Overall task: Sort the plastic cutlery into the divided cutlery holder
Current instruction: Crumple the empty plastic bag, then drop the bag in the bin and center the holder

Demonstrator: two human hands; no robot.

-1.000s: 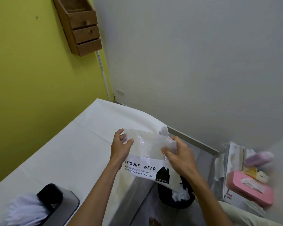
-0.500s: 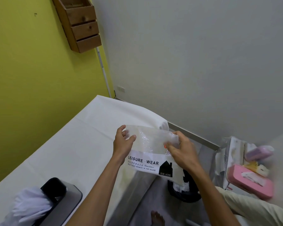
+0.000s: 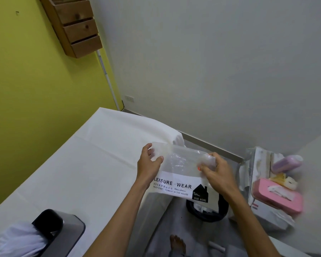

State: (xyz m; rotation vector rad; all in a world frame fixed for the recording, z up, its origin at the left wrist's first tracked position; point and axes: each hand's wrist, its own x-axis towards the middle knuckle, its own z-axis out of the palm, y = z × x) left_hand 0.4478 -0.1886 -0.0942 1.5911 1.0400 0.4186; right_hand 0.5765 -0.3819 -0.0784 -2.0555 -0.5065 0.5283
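**Both hands on clear zip bag, held over table edge**

Far left, bottom: grey holder [image 3: 63, 232] on the white table [image 3: 72, 164], one dark compartment showing, white blurred material [image 3: 17, 240] filling the near side. Whether that is cutlery cannot be told.

Centre: clear plastic bag [image 3: 180, 164] held in the air above the table's right edge. Long axis runs roughly left to right, tilted slightly down toward the right; printed white band ("LEISURE · WEAR") along the lower edge, open or top edge facing away and up. Contents not legible through the film.

Left hand [image 3: 148, 164]: thumb and fingers closed in a pinch on the bag's upper left corner, thumb on the near face.

Right hand [image 3: 217, 171]: fingers curled and bunched on the bag's upper right end, film crumpled under them.

Below the bag: black bin [image 3: 208, 214] on the floor, white scraps inside, partly hidden by the bag.

Right: pink tissue box [image 3: 278, 199], tissue poking from the slot, resting on a white carton [image 3: 263, 210]; lilac container [image 3: 285, 164] just behind it.
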